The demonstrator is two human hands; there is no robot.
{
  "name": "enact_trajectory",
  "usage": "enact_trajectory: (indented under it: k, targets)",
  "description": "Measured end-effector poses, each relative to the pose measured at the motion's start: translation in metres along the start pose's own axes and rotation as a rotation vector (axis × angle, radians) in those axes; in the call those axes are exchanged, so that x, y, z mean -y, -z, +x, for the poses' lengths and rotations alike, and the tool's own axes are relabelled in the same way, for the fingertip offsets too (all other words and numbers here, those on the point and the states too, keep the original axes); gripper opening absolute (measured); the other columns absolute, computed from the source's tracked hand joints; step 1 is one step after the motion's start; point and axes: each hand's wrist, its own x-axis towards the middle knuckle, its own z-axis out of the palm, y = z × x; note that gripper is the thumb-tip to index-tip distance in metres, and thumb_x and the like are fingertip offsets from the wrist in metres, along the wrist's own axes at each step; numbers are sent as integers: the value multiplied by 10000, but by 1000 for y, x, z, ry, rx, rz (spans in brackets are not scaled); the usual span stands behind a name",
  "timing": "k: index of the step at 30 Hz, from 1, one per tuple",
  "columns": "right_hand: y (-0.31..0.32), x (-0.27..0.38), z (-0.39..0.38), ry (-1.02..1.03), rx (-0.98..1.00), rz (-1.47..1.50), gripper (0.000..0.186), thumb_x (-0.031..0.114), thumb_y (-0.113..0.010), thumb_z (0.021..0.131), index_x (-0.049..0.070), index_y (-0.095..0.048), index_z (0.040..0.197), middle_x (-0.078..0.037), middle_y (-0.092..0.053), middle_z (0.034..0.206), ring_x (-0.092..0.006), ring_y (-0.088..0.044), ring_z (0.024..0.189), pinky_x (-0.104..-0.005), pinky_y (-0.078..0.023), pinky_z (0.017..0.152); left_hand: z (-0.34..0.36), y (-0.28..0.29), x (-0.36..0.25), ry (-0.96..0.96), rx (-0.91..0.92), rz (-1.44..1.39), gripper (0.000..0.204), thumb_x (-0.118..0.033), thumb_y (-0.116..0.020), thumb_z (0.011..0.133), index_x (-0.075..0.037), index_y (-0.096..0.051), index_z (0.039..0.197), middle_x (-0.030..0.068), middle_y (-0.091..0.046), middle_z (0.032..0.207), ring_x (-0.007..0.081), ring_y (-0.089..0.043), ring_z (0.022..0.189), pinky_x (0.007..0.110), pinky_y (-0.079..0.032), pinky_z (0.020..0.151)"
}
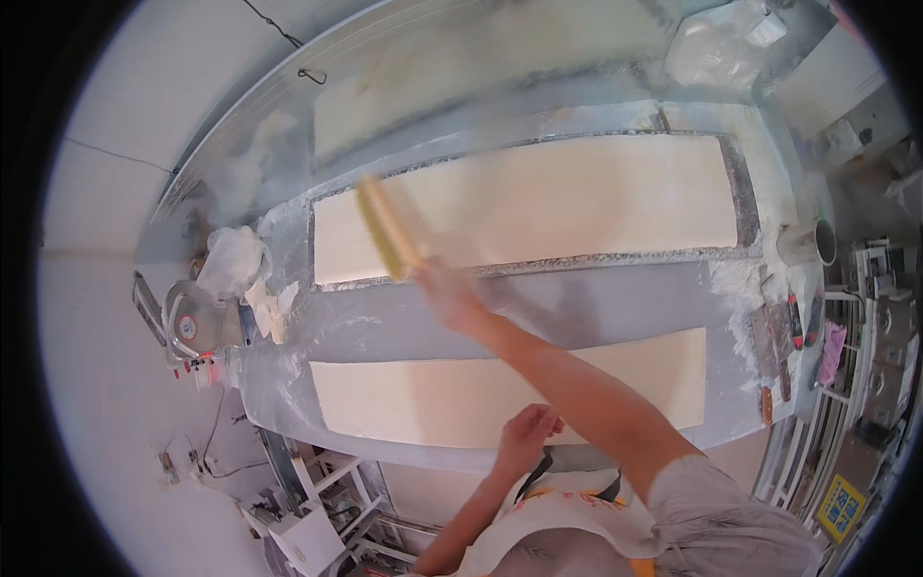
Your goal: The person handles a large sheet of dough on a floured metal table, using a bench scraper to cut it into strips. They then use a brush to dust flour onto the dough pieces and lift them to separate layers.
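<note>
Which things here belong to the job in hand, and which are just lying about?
In use, it seems:
- brush, in the right hand
- far dough sheet, below the brush
- near dough sheet

Apparently lying about:
- whitish plastic bag, left
- metal cylinder, right
- pink cloth, far right

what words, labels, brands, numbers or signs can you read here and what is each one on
None clear enough to quote:
Yellow sign, lower right: dark characters, too tilted and small.
Apron: red print, too blurred.
Round label at left: marks too small.
</note>
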Motion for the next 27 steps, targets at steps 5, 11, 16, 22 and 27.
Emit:
enact_trajectory:
  k: [5,11,16,22,27]
  targets:
    - [-152,29,95,-88,40,7,361,309,-551,1085,-47,-560,1146,-316,-715,957,-485,-726,916,-574,-583,777,-5,36,49,-352,61,658,405,-227,-706,1042,-40,-607,1388,159,-656,1358,267,-574,1321,386,-441,1129]
    - [-156,-29,107,48,-92,-302,319,257,-533,1071,-9,-588,1237,-253,-730,1042,-469,-709,955,-577,-580,817,-1,65,0,-374,28,272,162,-152,-639,1084,-30,-688,1179,61,-733,1051,147,-683,1048,291,-542,925]
    - [-37,-34,-9,-233,-382,-451,257,183,-487,1115,31,-603,1287,-178,-723,1017,-332,-718,881,-483,-570,759,-28,131,-11,-29,48,81,197,-165,-626,1096,14,-680,1158,60,-751,991,124,-711,950,284,-570,903]
    - [-74,61,-14,0,-459,-281,290,224,-505,1120,79,-585,1358,-183,-738,941,-364,-734,869,-498,-564,769,-22,141,-7,-68,100,217,174,-144,-621,1092,10,-682,1146,63,-754,985,127,-714,936,296,-579,884]
    - [-88,29,32,-23,-261,-226,291,255,-529,1101,117,-628,1337,-225,-737,1035,-457,-703,972,-531,-560,854,-23,155,-5,-88,31,117,176,-163,-625,1087,-11,-702,1133,84,-776,979,148,-745,918,307,-587,848]
